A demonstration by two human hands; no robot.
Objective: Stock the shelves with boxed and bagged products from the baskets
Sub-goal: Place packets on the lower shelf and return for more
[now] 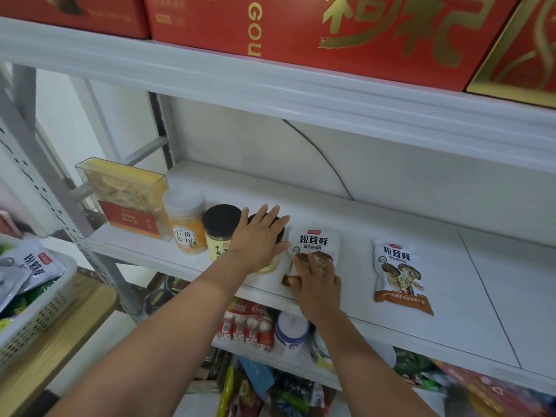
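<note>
Stocking is partly done: one mushroom seasoning bag (397, 272) lies on the white shelf (481, 296), right of centre. A second bag (314, 240) is at centre frame, its lower end gripped by the right hand (317, 284). Its long axis runs front to back, top edge toward the rear wall. The left hand (258, 239) lies flat, fingers straight, on a dark-lidded jar (281, 233). The white basket (36, 314) at lower left holds more bags.
</note>
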